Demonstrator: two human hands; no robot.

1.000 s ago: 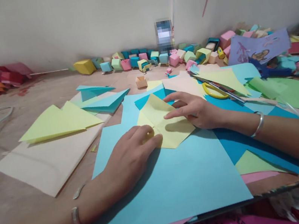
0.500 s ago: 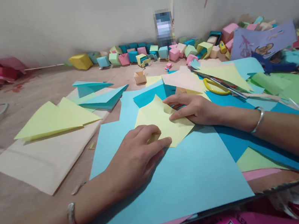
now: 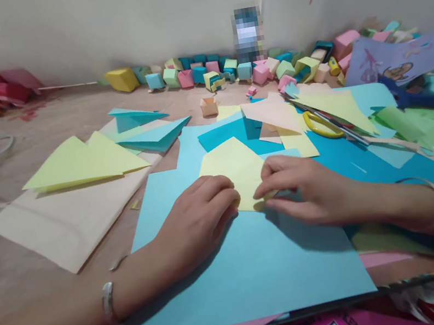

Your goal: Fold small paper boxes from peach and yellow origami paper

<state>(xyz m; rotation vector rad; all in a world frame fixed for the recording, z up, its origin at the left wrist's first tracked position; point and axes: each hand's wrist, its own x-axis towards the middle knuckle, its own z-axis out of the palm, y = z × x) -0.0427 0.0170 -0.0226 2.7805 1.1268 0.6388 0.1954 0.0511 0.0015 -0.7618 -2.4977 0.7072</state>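
A pale wall (image 3: pixel 94 27) rises behind everything; below it spreads the brown table (image 3: pixel 67 115), its near edge dark and worn; a large light blue sheet (image 3: pixel 236 276) lies across the middle and reaches that near edge; a darker blue sheet (image 3: pixel 351 168) shows to its right, partly under the right arm; a row of coloured paper cubes (image 3: pixel 186 79) runs along the foot of the wall; a cream sheet (image 3: pixel 61 227) lies flat on the left, with a folded yellow-green sheet (image 3: pixel 80 166) resting over its far part; the left hand (image 3: pixel 200 209) lies low over the light blue sheet, its fingers curled and bunched together at the near left edge of the pale yellow paper (image 3: pixel 232 165), though its thumb is hidden and I cannot tell whether it grips or only presses; the right hand (image 3: pixel 308 186) pinches the near right edge of that paper between thumb and forefinger, its other fingers folded in; the paper itself lies on the light blue sheet, between the two hands and reaching beyond them, with a pointed far end; scissors with yellow handles (image 3: pixel 327 136) lie on papers to the right; a small open peach box (image 3: pixel 209 107) stands before the cubes, and a tiny pink cube (image 3: pixel 251 90) sits to its right.
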